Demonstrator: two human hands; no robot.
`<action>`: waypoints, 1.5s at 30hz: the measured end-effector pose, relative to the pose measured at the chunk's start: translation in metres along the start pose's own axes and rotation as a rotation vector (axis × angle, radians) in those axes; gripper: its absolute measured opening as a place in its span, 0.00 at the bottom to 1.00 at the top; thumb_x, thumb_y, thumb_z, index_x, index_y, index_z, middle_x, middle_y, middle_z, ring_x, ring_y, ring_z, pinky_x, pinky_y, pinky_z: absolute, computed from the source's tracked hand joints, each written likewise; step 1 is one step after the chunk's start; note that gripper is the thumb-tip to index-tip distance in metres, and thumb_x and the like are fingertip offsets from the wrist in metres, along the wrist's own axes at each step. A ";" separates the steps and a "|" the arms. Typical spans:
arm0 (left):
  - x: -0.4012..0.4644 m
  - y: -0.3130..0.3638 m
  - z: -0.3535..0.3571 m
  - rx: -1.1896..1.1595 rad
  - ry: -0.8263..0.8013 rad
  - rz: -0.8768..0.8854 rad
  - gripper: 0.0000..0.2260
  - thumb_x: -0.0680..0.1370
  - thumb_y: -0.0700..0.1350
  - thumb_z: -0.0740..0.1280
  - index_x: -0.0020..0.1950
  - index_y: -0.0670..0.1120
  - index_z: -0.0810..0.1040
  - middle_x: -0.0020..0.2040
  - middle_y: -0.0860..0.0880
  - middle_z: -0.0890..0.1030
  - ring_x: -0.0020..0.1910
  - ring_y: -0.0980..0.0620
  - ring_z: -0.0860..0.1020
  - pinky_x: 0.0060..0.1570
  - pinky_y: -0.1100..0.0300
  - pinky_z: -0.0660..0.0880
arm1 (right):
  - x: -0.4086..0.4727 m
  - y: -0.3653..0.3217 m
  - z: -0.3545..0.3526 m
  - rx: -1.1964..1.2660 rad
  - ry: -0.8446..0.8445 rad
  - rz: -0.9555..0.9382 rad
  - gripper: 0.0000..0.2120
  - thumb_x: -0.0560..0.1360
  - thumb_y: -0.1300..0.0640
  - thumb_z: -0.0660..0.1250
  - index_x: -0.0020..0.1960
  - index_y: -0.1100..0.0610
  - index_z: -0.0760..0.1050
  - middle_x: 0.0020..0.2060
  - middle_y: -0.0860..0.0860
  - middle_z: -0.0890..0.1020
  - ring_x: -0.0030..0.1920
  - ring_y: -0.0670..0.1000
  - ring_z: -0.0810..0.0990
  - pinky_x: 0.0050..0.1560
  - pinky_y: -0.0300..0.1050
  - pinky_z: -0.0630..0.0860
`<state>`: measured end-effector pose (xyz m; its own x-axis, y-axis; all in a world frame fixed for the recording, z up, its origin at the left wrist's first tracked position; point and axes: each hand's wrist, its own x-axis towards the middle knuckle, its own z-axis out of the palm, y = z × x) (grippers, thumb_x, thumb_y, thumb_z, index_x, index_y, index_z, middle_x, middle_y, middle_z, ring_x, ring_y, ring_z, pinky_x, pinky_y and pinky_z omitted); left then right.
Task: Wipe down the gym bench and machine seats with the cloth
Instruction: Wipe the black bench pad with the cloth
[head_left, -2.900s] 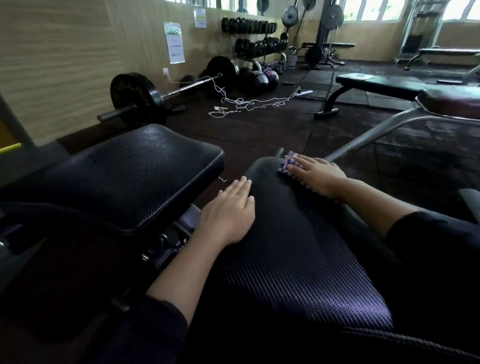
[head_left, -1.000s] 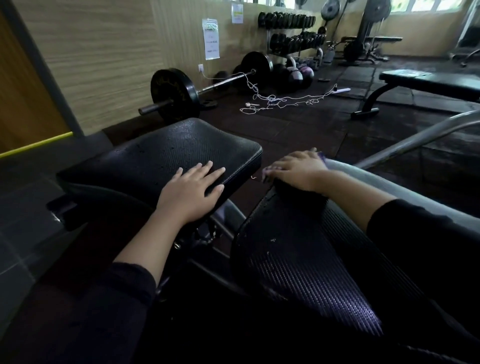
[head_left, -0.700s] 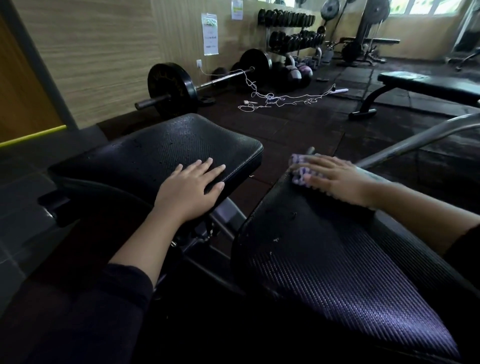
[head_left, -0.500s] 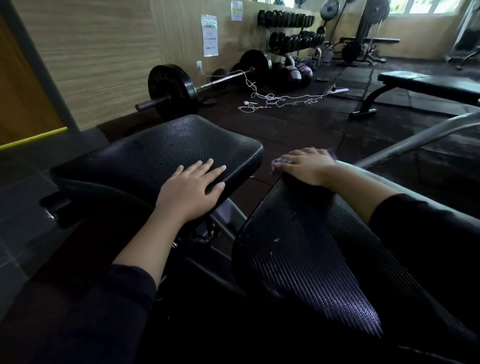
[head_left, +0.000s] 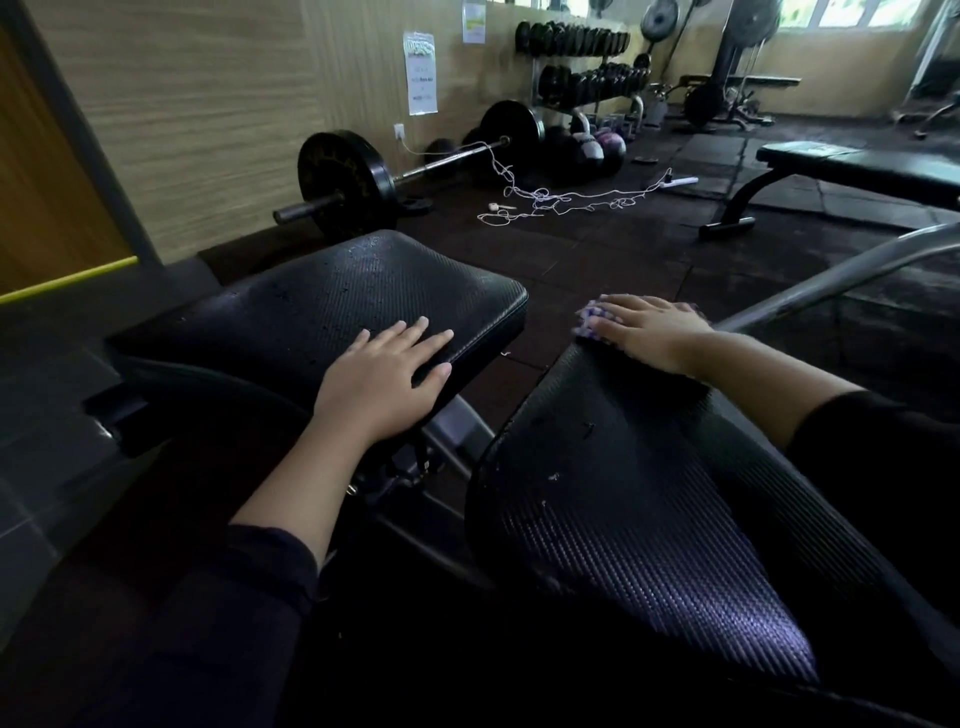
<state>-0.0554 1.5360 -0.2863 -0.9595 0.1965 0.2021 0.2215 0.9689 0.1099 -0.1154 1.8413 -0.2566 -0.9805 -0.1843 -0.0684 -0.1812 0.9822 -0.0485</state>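
Near pad (head_left: 649, 545): long black textured cushion, long axis running from the camera away toward the floor, narrowing to a rounded far end. Pale flecks show on its near-left surface.

Left hand (head_left: 382, 387): flat on the near corner of the seat pad (head_left: 332, 306), fingers straight and slightly spread, holding nothing; reads as a brace. Droplets or specks dot that pad's surface.

Right hand (head_left: 652, 330): palm down at the far end of the near pad, fingers straight and close together, pressing the cloth (head_left: 589, 319) onto it. Only a purple-and-white edge of the cloth shows, past the fingertips, to the left.

Step in hand, judged: wiping the far tip of the long pad. Next move likely calls for drawing the cloth back along the long axis toward the flecks, pressure kept even; then the seat pad.

Far: barbell (head_left: 415, 169) along the wall, flat bench (head_left: 857, 169) well apart on the right.
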 end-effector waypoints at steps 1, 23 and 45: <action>0.000 0.000 0.000 -0.004 0.001 -0.003 0.22 0.82 0.59 0.51 0.77 0.62 0.56 0.79 0.57 0.53 0.78 0.57 0.50 0.76 0.54 0.45 | 0.006 -0.012 0.000 -0.030 -0.012 -0.008 0.26 0.80 0.36 0.41 0.76 0.40 0.52 0.77 0.40 0.54 0.77 0.50 0.51 0.74 0.56 0.47; -0.003 0.000 -0.003 -0.005 -0.036 -0.014 0.22 0.82 0.59 0.50 0.77 0.61 0.57 0.79 0.55 0.53 0.78 0.56 0.51 0.76 0.54 0.46 | -0.156 -0.126 0.031 -0.062 0.141 -0.615 0.30 0.72 0.31 0.41 0.68 0.35 0.66 0.73 0.41 0.63 0.77 0.53 0.53 0.74 0.61 0.48; -0.009 0.002 -0.006 0.021 -0.045 -0.010 0.22 0.83 0.59 0.49 0.78 0.60 0.55 0.79 0.54 0.52 0.78 0.54 0.51 0.75 0.54 0.46 | -0.175 -0.045 0.020 0.005 0.026 -0.547 0.22 0.74 0.29 0.41 0.68 0.22 0.48 0.73 0.30 0.43 0.76 0.40 0.42 0.74 0.43 0.40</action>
<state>-0.0454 1.5359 -0.2821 -0.9686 0.1930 0.1568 0.2088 0.9737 0.0911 0.0658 1.8286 -0.2625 -0.7448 -0.6672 -0.0074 -0.6649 0.7431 -0.0750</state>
